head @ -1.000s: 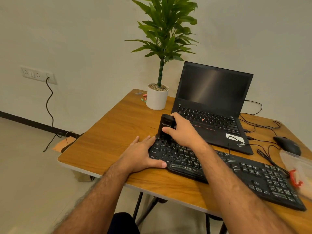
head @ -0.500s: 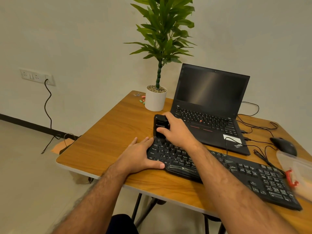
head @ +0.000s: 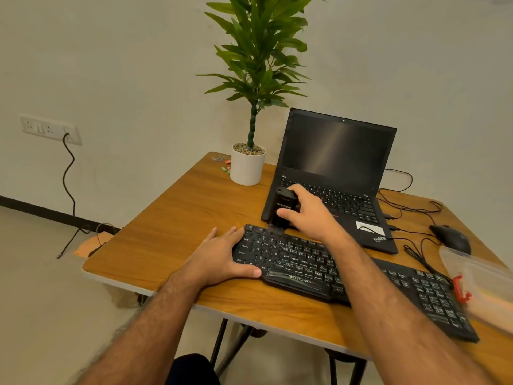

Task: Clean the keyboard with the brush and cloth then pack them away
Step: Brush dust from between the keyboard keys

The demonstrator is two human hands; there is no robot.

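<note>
Sliding the black brush [head: 283,209] with the right hand [head: 311,215] from the left end keys toward the back edge of the keyboard [head: 347,276], closer to the laptop [head: 333,173]. Tipping the brush a little more upright than a second ago.

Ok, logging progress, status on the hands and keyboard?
Left hand flat, steadying keyboard. Right hand grips brush at top-left keys. Nothing blocking.

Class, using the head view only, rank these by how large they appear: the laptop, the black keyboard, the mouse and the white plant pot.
1. Laptop and keyboard: too alike to rank, and the keyboard is nearer.
2. Pot
3. Mouse, slightly smaller.
</note>
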